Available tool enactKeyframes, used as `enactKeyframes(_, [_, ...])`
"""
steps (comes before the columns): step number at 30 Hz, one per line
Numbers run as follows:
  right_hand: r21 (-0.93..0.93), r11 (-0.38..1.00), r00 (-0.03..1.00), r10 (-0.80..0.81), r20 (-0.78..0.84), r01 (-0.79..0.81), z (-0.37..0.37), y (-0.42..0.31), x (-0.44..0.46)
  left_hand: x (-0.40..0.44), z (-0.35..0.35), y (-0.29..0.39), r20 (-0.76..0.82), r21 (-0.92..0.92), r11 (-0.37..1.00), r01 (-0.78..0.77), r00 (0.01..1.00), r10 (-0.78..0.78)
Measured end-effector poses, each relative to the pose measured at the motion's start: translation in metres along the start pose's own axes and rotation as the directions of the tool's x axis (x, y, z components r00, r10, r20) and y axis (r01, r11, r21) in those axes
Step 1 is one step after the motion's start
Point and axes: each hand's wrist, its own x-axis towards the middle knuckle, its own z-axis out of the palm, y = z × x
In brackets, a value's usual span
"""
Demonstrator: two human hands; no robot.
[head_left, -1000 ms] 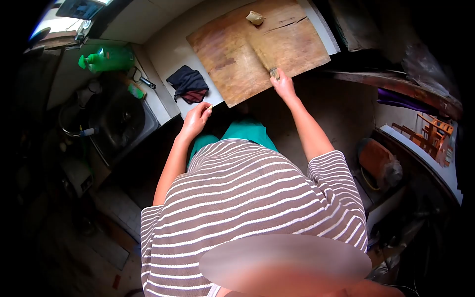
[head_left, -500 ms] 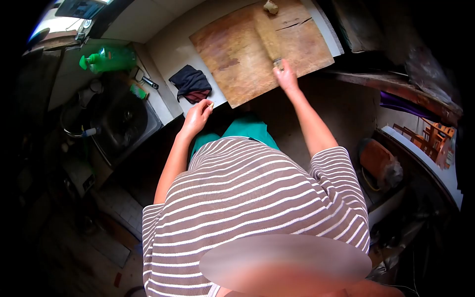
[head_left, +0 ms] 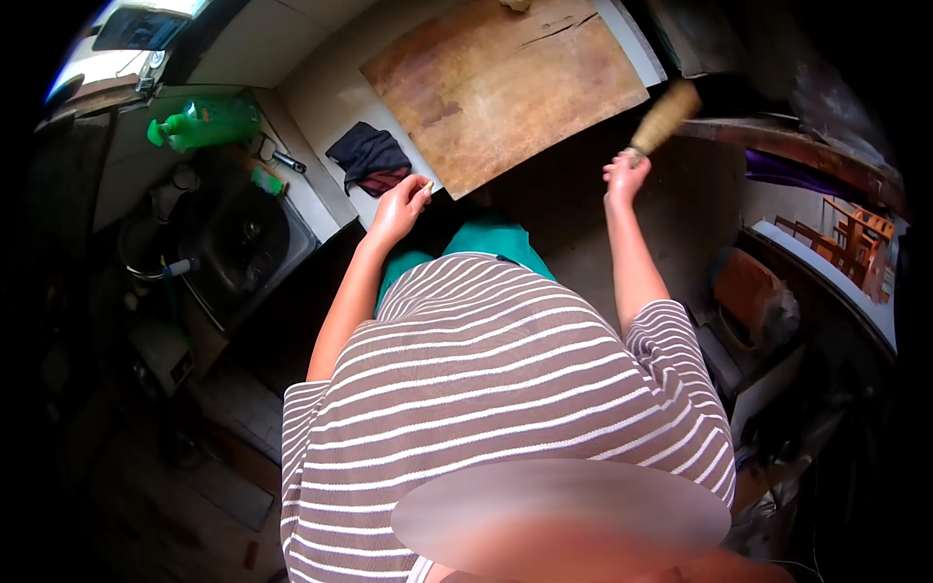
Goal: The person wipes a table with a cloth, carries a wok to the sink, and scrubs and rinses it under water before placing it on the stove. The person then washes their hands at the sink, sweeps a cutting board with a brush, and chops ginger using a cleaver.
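My right hand (head_left: 627,180) is wrapped around the handle of a tan brush (head_left: 669,119). The brush is held up off the right front corner of the wooden board (head_left: 505,97), its bristle end pointing away from me and slightly blurred. In my left hand (head_left: 397,209), the fingertips pinch a small pale piece (head_left: 430,187), too small to name. That hand is just in front of the counter edge, near a dark crumpled cloth (head_left: 369,158). A pale knobbly lump (head_left: 515,5) lies at the board's far edge, partly cut off by the frame.
To the left is a dark sink (head_left: 248,228) with a faucet hose beside it. A green pump bottle (head_left: 206,124) lies behind it. A green and yellow sponge (head_left: 267,181) sits on the rim. At right, a wooden shelf edge (head_left: 777,136) juts out.
My right hand has lifted the brush off the board and swung it right, past the board's edge. My left hand has shifted slightly right and up, still pinching the pale piece.
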Motion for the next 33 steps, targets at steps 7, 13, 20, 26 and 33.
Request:
enactKeyframes(7, [-0.437, 0.562, 0.410, 0.183, 0.894, 0.702, 0.015, 0.017, -0.115, 0.004, 0.011, 0.015, 0.015, -0.025, 0.999, -0.035, 0.999, 0.035])
enactKeyframes(13, [-0.550, 0.834, 0.994, -0.096, -0.058, 0.048, -0.020, -0.025, 0.020, -0.008, 0.006, -0.002, -0.012, -0.067, 0.998, -0.019, 1.000, 0.019])
enactKeyframes(20, [-0.759, 0.374, 0.840, -0.340, 0.423, 0.533, 0.061, -0.041, 0.018, -0.024, 0.004, -0.025, -0.066, -0.167, 0.984, -0.066, 0.996, 0.055])
enactKeyframes(26, [-0.825, 0.049, 0.767, -0.402, 0.499, 0.563, 0.118, -0.035, 0.011, -0.051, -0.023, -0.039, -0.236, -0.110, 0.979, -0.169, 0.962, 0.140])
enactKeyframes(33, [0.196, 0.701, 0.249, -0.480, 0.841, 0.686, 0.305, -0.161, -0.171, -0.094, -0.068, -0.059, -0.271, -0.433, 0.881, -0.193, 0.960, 0.077])
